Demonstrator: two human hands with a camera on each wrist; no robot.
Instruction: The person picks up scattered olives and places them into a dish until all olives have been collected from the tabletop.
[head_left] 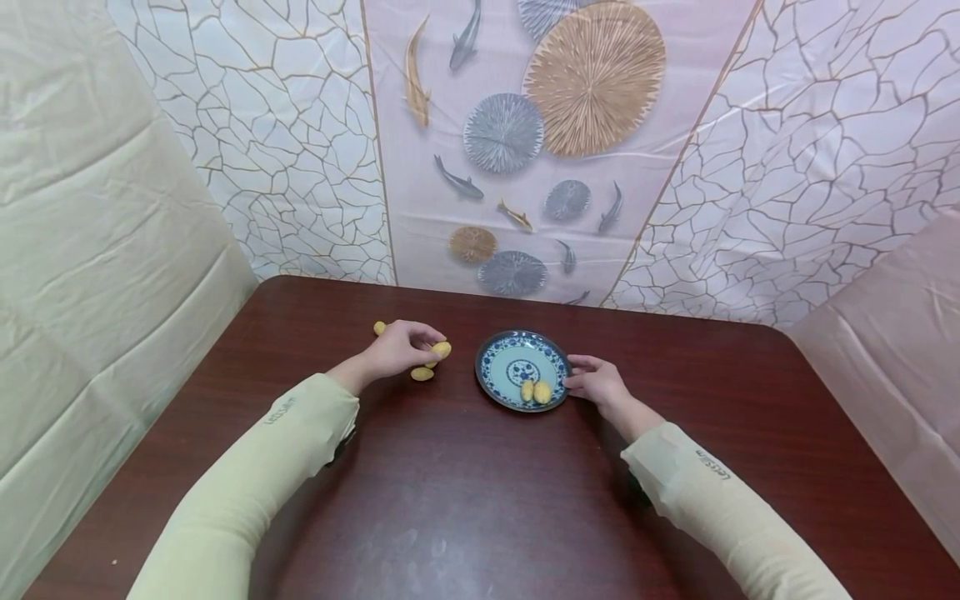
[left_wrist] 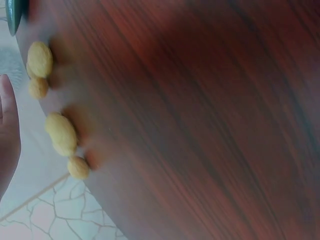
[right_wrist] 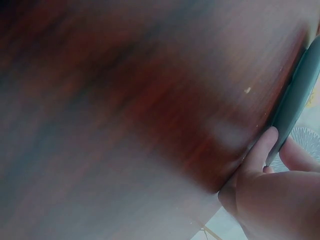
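Observation:
My left hand pinches a small yellow potato between thumb and fingertips, left of the plate. Another potato lies on the table just below it, and one more shows behind the hand. The left wrist view has several potatoes on the wood, while only part of the left hand enters at the edge. A blue-patterned plate carries two potatoes near its front rim. At its right side, my right hand grips the rim, thumb and finger touching the dark edge.
The dark reddish-brown table reaches back to a hanging cloth printed with fish and round shapes. Pale fabric hangs along the left side, and more fabric on the right.

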